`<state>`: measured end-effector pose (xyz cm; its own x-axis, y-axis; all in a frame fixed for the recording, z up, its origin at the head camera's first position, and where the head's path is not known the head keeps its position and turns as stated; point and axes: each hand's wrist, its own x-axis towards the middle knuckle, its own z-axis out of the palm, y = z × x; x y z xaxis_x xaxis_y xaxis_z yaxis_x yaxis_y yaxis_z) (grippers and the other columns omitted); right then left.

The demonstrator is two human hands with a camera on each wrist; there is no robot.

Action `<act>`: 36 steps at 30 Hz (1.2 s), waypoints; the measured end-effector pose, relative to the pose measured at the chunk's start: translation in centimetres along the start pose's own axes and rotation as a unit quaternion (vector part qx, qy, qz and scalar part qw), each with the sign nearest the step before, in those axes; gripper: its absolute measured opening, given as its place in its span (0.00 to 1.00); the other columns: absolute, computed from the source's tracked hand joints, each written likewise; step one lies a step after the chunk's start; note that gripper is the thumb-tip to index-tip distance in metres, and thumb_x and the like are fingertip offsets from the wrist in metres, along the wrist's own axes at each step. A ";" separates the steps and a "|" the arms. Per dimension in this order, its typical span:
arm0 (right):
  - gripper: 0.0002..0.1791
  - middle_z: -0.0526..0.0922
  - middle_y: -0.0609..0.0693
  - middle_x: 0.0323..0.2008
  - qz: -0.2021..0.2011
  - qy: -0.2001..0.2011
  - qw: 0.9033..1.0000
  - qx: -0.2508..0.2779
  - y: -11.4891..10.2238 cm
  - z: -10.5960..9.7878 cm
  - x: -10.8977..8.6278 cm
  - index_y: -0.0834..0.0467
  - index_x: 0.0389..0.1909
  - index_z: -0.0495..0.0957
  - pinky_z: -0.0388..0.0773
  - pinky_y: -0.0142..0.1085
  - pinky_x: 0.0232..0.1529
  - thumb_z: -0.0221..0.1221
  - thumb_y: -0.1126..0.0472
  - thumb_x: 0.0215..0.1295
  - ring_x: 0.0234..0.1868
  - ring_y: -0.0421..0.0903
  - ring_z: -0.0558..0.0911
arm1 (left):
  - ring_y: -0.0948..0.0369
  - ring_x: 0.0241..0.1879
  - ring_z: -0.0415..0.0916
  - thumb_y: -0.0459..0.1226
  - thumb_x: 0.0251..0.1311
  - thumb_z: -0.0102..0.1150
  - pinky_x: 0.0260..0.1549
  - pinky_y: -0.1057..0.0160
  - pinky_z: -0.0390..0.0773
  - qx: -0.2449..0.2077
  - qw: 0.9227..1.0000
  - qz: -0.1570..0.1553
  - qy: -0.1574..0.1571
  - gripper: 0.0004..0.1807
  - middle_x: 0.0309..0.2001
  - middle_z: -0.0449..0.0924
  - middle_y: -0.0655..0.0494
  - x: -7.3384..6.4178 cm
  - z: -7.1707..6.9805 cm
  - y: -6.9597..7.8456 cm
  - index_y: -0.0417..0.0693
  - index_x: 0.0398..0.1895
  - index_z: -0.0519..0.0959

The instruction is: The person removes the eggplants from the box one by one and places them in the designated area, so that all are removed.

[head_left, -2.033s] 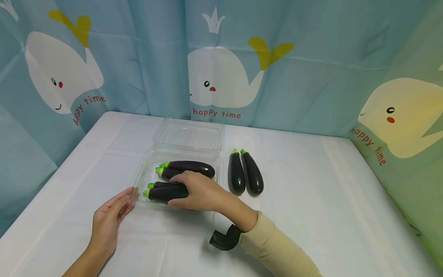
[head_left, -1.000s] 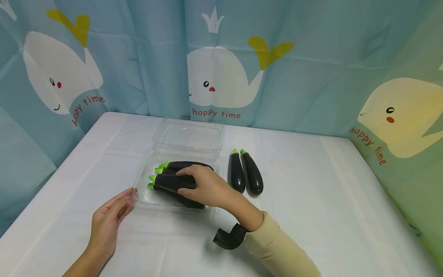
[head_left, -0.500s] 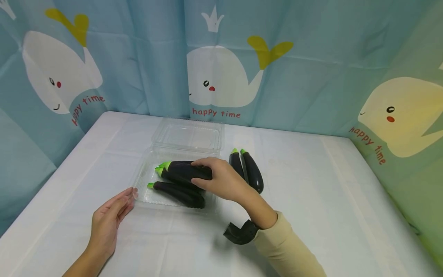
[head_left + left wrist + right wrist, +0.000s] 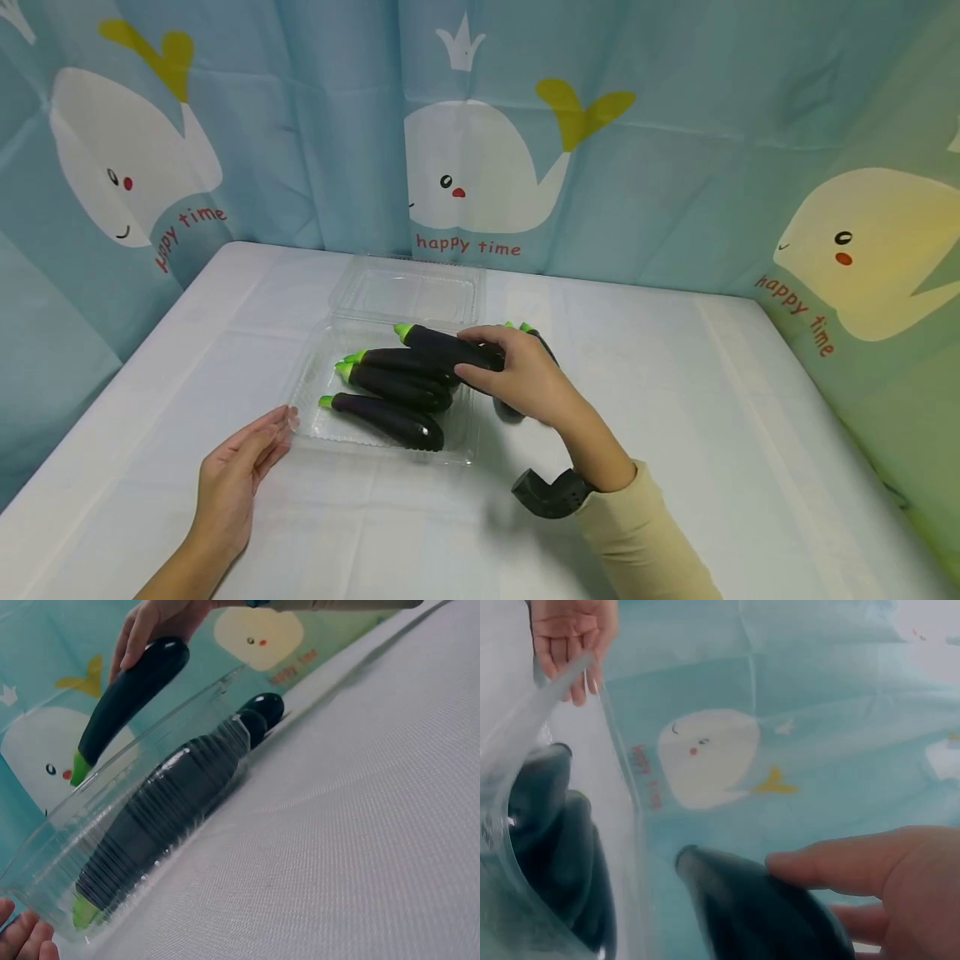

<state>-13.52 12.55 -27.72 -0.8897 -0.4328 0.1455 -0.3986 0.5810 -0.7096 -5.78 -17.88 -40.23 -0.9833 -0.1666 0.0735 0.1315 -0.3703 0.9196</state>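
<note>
My right hand (image 4: 517, 371) grips the thick end of a dark purple eggplant (image 4: 442, 343), its green stem pointing left, raised over the back right of an open clear plastic container (image 4: 311, 417). Inside the container lie three more eggplants (image 4: 386, 421), stems to the left. The left wrist view shows the raised eggplant (image 4: 131, 701) above the container's rim. At the container's left front corner, my left hand (image 4: 240, 475) touches the rim with its extended fingertips. In the right wrist view, thumb and fingers (image 4: 817, 864) curl around the held eggplant (image 4: 757, 907).
The container's hinged lid (image 4: 408, 292) lies folded back toward the curtain. Two eggplants (image 4: 510, 410) lie on the white table (image 4: 675, 433) just right of the container, mostly covered by my right hand. A blue whale-print curtain (image 4: 675, 208) closes off the back and sides.
My right hand has lifted the eggplant from the front of the container and carried it back and right. The left hand stays at the corner.
</note>
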 end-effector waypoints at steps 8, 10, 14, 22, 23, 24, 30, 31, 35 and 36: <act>0.21 0.79 0.52 0.47 0.033 0.020 0.999 0.010 1.0 -1.6 -0.5 0.60 0.52 0.76 0.76 0.39 0.42 0.63 0.58 0.57 0.41 0.45 0.77 | 0.65 0.46 0.77 0.32 0.66 0.48 0.45 0.69 0.76 0.000 1.000 0.001 -0.001 0.12 0.46 0.80 0.56 0.0 0.1 0.0 0.42 0.47 0.80; 0.21 0.79 0.53 0.46 0.044 0.030 0.998 0.013 1.4 -2.1 -0.6 0.61 0.52 0.75 0.76 0.39 0.41 0.63 0.58 0.57 0.40 0.46 0.78 | 0.64 0.46 0.77 0.32 0.66 0.48 0.45 0.69 0.76 0.001 1.000 0.000 0.000 0.12 0.46 0.80 0.56 0.0 0.1 0.0 0.41 0.48 0.80; 0.22 0.79 0.53 0.46 0.064 0.040 0.997 0.015 1.9 -2.9 -1.0 0.60 0.53 0.75 0.76 0.39 0.39 0.62 0.58 0.57 0.40 0.47 0.77 | 0.64 0.46 0.77 0.32 0.66 0.49 0.45 0.69 0.76 0.000 1.000 -0.001 0.004 0.12 0.46 0.80 0.56 0.0 0.1 0.0 0.41 0.48 0.80; 0.24 0.78 0.58 0.46 0.096 0.066 0.992 0.042 3.5 -4.5 -2.2 0.63 0.54 0.73 0.81 0.36 0.34 0.62 0.58 0.59 0.42 0.50 0.77 | 0.65 0.45 0.77 0.32 0.66 0.49 0.44 0.70 0.76 0.002 1.000 -0.008 0.007 0.12 0.46 0.80 0.57 0.0 0.0 0.1 0.42 0.47 0.80; 0.24 0.78 0.59 0.46 0.101 0.072 0.991 0.049 3.6 -4.7 -2.4 0.64 0.55 0.73 0.81 0.36 0.33 0.62 0.58 0.59 0.43 0.50 0.77 | 0.65 0.45 0.77 0.32 0.66 0.49 0.44 0.70 0.76 0.002 1.000 -0.009 0.007 0.12 0.46 0.80 0.57 0.0 0.1 0.1 0.42 0.46 0.80; 0.25 0.78 0.59 0.47 0.104 0.076 0.990 0.053 3.7 -4.9 -2.5 0.64 0.55 0.72 0.81 0.36 0.33 0.62 0.58 0.59 0.43 0.50 0.77 | 0.65 0.45 0.77 0.32 0.66 0.49 0.44 0.70 0.76 0.001 1.000 -0.010 0.008 0.12 0.46 0.80 0.57 0.0 0.1 0.1 0.42 0.46 0.80; 0.25 0.78 0.58 0.48 0.112 0.101 0.987 0.055 4.4 -5.6 -3.4 0.64 0.55 0.73 0.79 0.29 0.35 0.62 0.56 0.58 0.43 0.49 0.77 | 0.65 0.45 0.77 0.32 0.66 0.49 0.44 0.69 0.76 -0.007 1.000 -0.015 0.007 0.11 0.46 0.81 0.57 0.0 0.1 0.2 0.43 0.45 0.81; 0.25 0.78 0.58 0.48 0.117 0.105 0.986 0.055 4.5 -5.8 -3.5 0.64 0.55 0.73 0.78 0.28 0.35 0.62 0.56 0.59 0.43 0.49 0.77 | 0.65 0.45 0.77 0.32 0.66 0.49 0.44 0.69 0.76 -0.007 1.000 -0.018 0.008 0.11 0.46 0.81 0.57 0.0 0.1 0.2 0.43 0.45 0.81; 0.26 0.77 0.59 0.49 0.135 0.121 0.982 0.054 4.8 -6.4 -4.1 0.64 0.55 0.72 0.77 0.26 0.36 0.61 0.56 0.59 0.44 0.49 0.77 | 0.65 0.45 0.77 0.33 0.65 0.50 0.44 0.69 0.76 -0.005 1.000 -0.027 0.015 0.12 0.45 0.81 0.58 -0.1 0.0 0.2 0.42 0.46 0.80; 0.26 0.77 0.59 0.49 0.139 0.125 0.981 0.054 4.9 -6.5 -4.1 0.64 0.56 0.72 0.76 0.25 0.36 0.61 0.55 0.59 0.45 0.49 0.77 | 0.65 0.45 0.77 0.33 0.65 0.50 0.44 0.69 0.76 -0.005 0.999 -0.029 0.016 0.12 0.46 0.81 0.58 -0.1 0.0 0.2 0.42 0.47 0.80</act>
<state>-13.22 21.65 -27.30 -0.9928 -0.0782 0.0907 -0.1192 0.5708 -0.8124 -5.68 -17.90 -40.06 -0.9848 -0.1735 0.0080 0.0761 -0.3893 0.9179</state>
